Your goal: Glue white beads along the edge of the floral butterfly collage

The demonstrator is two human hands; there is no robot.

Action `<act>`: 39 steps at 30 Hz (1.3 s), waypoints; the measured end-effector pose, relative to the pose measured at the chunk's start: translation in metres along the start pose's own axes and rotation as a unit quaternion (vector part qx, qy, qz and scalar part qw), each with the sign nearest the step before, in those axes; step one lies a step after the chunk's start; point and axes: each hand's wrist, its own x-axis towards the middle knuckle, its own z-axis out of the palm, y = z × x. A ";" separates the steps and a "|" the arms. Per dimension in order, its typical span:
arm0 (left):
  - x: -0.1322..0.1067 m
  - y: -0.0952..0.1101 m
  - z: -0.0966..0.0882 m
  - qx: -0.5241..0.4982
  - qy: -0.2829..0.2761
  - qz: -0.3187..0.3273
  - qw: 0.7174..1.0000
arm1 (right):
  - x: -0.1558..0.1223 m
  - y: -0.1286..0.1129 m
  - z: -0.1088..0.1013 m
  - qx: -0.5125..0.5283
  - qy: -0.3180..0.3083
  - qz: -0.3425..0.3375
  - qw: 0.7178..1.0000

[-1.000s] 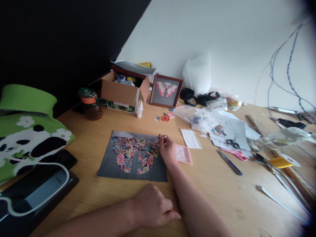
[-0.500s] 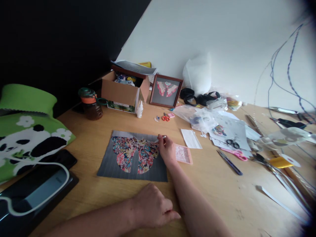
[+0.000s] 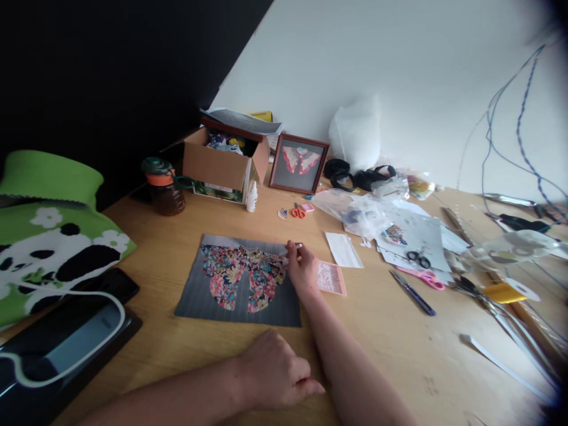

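A dark grey sheet (image 3: 242, 319) lies on the table in front of me. On it is a flower-patterned collar shape (image 3: 264, 287) in two halves, with beads along its top edge. My right hand (image 3: 303, 269) is over the sheet's right edge, fingers closed in a pinch round a thin white pen-like stick (image 3: 299, 245). Its tip is hidden by the fingers. Just right of that hand sits a pink tray (image 3: 331, 278) of small whitish pieces. My left hand (image 3: 275, 370) rests on the table below the sheet, curled into a loose fist with the thumb sticking out.
Behind the sheet stand a white bottle (image 3: 252, 197), an open cardboard box (image 3: 217, 165), a drink jar (image 3: 166, 195) and a framed collar picture (image 3: 298, 164). Orange scissors (image 3: 298, 211) lie nearby. To the right are a craft knife (image 3: 413, 293), pink scissors (image 3: 426, 277) and papers (image 3: 421, 231).
My right hand has shifted slightly right, away from the collar's beaded edge, and the white stick is turned more into the fingers. My left hand stays in place.
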 end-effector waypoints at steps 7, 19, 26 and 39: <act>-0.001 -0.001 0.003 -0.015 -0.010 0.000 1.000 | 0.014 0.002 -0.021 -0.015 0.035 0.018 0.999; -0.003 -0.004 0.008 -0.014 0.015 0.019 1.000 | 0.057 0.044 -0.104 -0.078 -0.115 0.126 0.982; -0.003 -0.006 0.011 0.005 0.020 0.027 0.999 | 0.052 0.037 -0.112 -0.136 -0.205 0.097 0.964; -0.002 -0.005 0.008 0.015 0.027 0.032 0.999 | 0.054 0.026 -0.112 -0.206 -0.195 0.138 0.949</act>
